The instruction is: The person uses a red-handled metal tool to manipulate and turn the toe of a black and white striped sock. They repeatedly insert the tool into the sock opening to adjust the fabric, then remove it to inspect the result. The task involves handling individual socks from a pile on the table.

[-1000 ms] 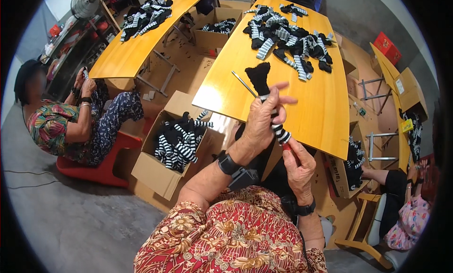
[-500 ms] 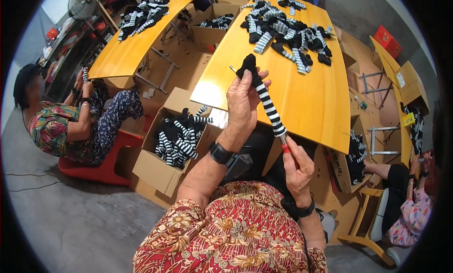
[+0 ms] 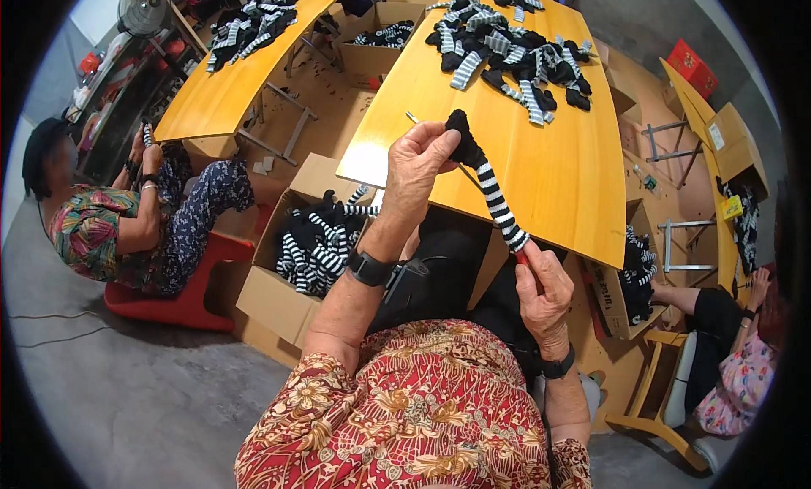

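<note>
A long counter [image 3: 557, 176] of yellow wood ran away from the person, its near end bare and glossy. At its far end lay a loose heap of socks [image 3: 507, 50], black ones mixed with black-and-white striped ones, some overlapping, a few strays at the heap's edges. A thin pale stick [image 3: 414, 118] rested on the wood near the left edge.

A second counter [image 3: 228, 92] of the same wood stood to the left, well apart, with its own pile of striped socks [image 3: 249, 24] at the far end.

On the floor [image 3: 127, 388] between and beside them stood open cardboard boxes: one [image 3: 279, 299] holding striped socks just left of the near counter, another [image 3: 372, 54] farther off between the two counters.
</note>
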Tool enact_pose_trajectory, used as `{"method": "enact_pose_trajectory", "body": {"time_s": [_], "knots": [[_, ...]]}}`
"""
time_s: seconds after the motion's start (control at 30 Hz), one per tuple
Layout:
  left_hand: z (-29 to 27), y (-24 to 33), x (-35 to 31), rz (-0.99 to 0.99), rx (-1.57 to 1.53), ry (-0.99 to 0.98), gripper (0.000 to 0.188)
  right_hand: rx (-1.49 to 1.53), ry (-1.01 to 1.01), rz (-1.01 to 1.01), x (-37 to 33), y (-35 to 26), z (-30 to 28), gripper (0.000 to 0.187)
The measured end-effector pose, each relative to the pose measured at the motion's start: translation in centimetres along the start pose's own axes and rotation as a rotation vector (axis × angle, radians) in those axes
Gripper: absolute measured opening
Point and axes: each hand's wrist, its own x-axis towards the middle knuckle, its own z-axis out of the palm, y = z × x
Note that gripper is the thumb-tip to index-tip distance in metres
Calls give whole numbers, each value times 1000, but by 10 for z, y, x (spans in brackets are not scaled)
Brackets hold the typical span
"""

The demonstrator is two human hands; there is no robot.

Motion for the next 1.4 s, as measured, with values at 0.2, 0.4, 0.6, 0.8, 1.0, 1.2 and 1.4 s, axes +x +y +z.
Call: {"method": "enact_pose_trajectory", "body": {"time_s": [0.2, 0.4, 0.6, 0.8, 1.0, 1.2, 1.4], "knots": [[8, -13, 1, 94, 9, -69, 15, -56, 75, 3, -3, -8, 7, 32], [14, -26, -6, 20, -62, -129, 15, -13, 72, 48, 2, -1, 9, 32], [-21, 8, -1, 297, 192, -221, 48, 546, -16, 650, 2, 0, -28, 30], [-26, 43, -1, 614, 831, -439, 33, 949, -48, 667, -4, 10, -35, 36], [-18, 44, -4, 637, 738, -414, 28, 1200, -53, 803, -14, 17, -38, 34], [-27, 41, 1, 689, 864, -494, 33, 1211, -102, 831, -16, 19, -40, 36], [-37, 25, 1, 121, 125, -327, 16, 1136, -102, 790, -28, 18, -43, 43]]}}
